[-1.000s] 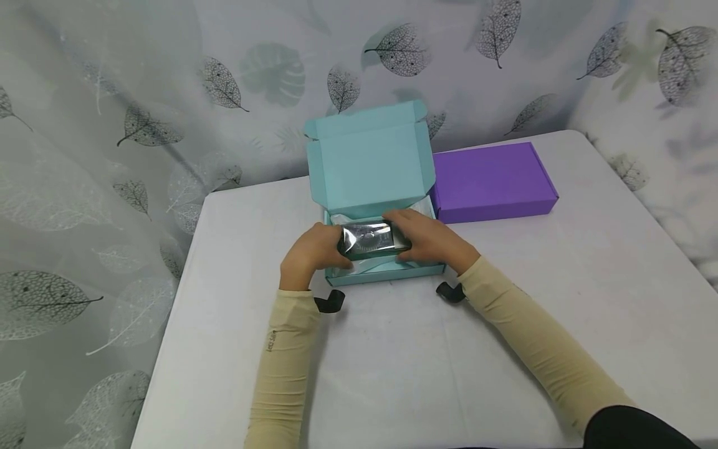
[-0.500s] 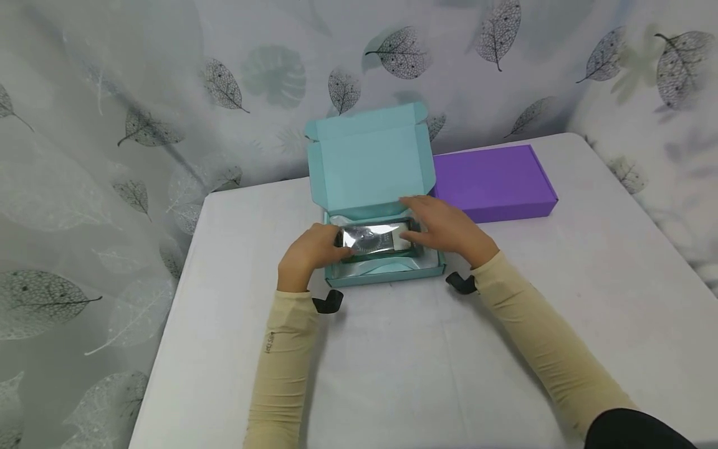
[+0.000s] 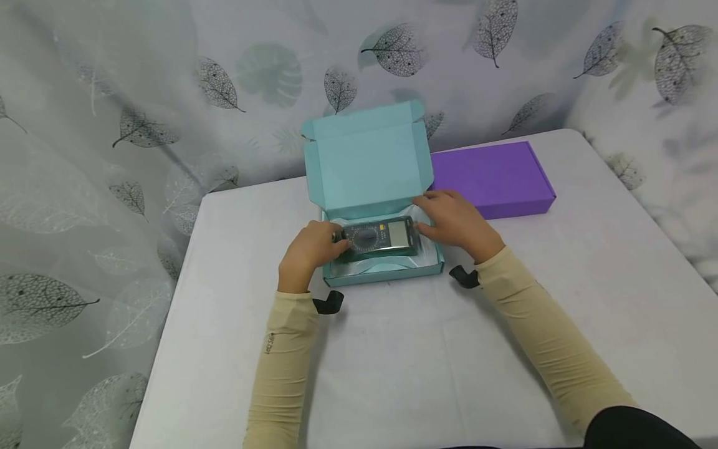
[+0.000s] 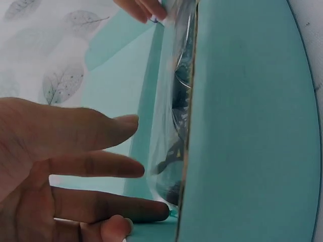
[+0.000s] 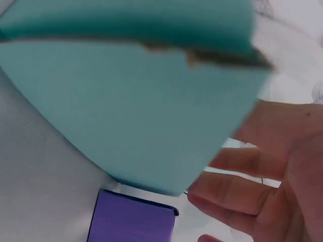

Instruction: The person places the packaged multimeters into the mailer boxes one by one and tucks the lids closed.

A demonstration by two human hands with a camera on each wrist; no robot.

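A dark multimeter with a dial and a pale screen lies flat inside the teal cardboard box, whose lid stands up. In the left wrist view, clear plastic shows around the multimeter. My left hand is at the meter's left end, thumb over the box; its fingers extend loosely, thumb and fingers apart. My right hand hovers by the box's right end, fingers extended toward its inside corner and holding nothing. In the right wrist view the box wall hides the meter.
A closed purple box lies beside the teal box, behind my right hand. White cloth covers the table. A leaf-patterned curtain hangs close behind the boxes.
My right hand has let go of the multimeter and moved right and back. The multimeter now lies lower in the box, its dial and screen no longer under glare. My left hand has barely moved.
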